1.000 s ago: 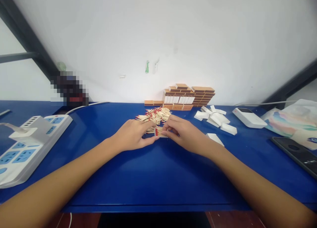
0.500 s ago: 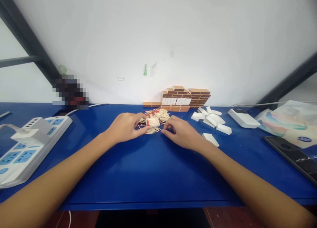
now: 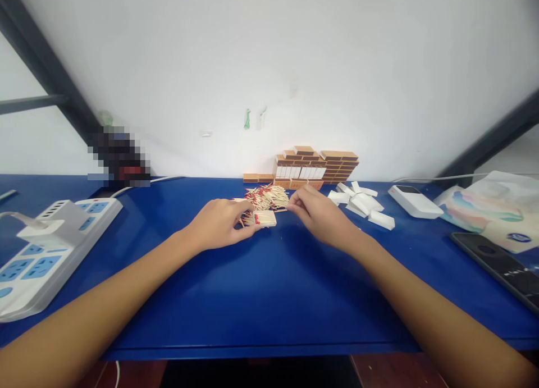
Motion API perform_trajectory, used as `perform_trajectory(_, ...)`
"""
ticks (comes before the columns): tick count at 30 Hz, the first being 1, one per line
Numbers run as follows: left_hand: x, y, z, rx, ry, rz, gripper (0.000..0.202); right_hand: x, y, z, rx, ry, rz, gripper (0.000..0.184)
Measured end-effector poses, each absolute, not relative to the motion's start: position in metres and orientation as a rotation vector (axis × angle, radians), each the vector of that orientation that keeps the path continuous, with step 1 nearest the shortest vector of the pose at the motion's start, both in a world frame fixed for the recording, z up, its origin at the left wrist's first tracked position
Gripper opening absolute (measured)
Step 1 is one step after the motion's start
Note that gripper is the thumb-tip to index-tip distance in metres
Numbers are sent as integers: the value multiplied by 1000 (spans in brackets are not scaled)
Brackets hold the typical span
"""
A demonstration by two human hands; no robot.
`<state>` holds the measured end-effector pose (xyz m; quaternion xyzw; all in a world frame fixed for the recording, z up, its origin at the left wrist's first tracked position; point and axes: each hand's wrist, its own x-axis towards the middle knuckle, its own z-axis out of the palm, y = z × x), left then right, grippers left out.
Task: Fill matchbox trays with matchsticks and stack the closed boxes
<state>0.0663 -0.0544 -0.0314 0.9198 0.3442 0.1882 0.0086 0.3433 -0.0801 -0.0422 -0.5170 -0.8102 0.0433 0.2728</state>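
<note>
A small white matchbox tray holds a layer of matches with their red heads to the left. My left hand grips the tray's left end between thumb and fingers, at the near side of the match pile. The loose heap of red-tipped matches lies just behind the tray. My right hand is at the heap's right edge, apart from the tray. Its thumb and fingertips are pinched together, and I cannot make out what is between them.
Brown matchboxes are stacked against the wall, with white trays standing in a row among them. Several loose white trays lie to the right. Beyond them are a white device, a phone and a plastic package. A power strip sits left.
My left hand has brought the tray slightly nearer and to the right, off the heap. My right hand has moved up and right, to the heap's right edge.
</note>
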Motion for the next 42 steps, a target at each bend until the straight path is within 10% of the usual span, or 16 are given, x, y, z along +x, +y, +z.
perform_trajectory(42,60,-50,-28,2870,1024,709,40,354,-61,-62,-1387,-2292,273,10)
